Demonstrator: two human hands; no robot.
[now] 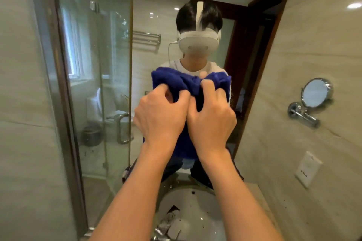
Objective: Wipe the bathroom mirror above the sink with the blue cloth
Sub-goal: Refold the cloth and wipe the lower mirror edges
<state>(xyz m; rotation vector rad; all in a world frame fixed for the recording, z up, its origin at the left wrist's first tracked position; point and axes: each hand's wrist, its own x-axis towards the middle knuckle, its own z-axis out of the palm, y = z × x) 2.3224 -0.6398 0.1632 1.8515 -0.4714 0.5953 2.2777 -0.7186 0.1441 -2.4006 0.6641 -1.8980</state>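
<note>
Gripping the bunched blue cloth [172,80] with curled fingers against the mirror [109,64], left hand [162,115] and right hand [211,117] are wiping; next, probably sweep it sideways.

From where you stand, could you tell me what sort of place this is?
A bathroom, probably a hotel's: a sink below a wall mirror, with a toilet and glass shower door reflected in it.

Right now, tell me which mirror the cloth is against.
The big wall mirror above the sink; both hands hold the blue cloth up at it. The small round mirror on the right wall is untouched.
</note>
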